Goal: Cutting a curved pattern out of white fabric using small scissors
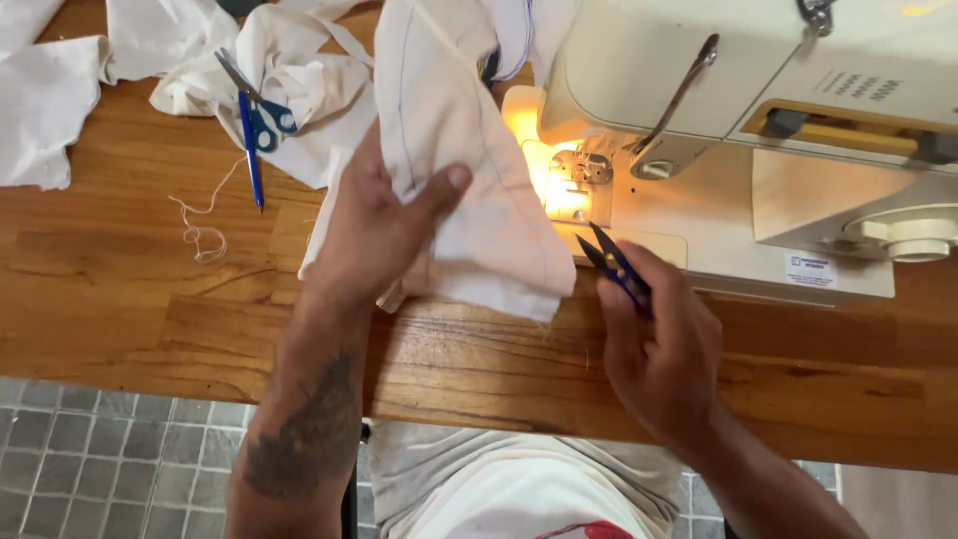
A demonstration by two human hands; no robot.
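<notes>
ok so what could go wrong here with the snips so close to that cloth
1. The snips in the right hand point their open blades at the cloth edge; a slip might nick the fabric rather than a thread.
2. The left hand grips the cloth with its thumb near the blades, so it could get caught.
3. The cloth hangs by the lit needle area of the sewing machine and might snag there.

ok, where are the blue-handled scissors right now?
Head view, upper left: the blue-handled scissors lie on the wooden table, partly on white fabric scraps, left of the left hand.
</notes>
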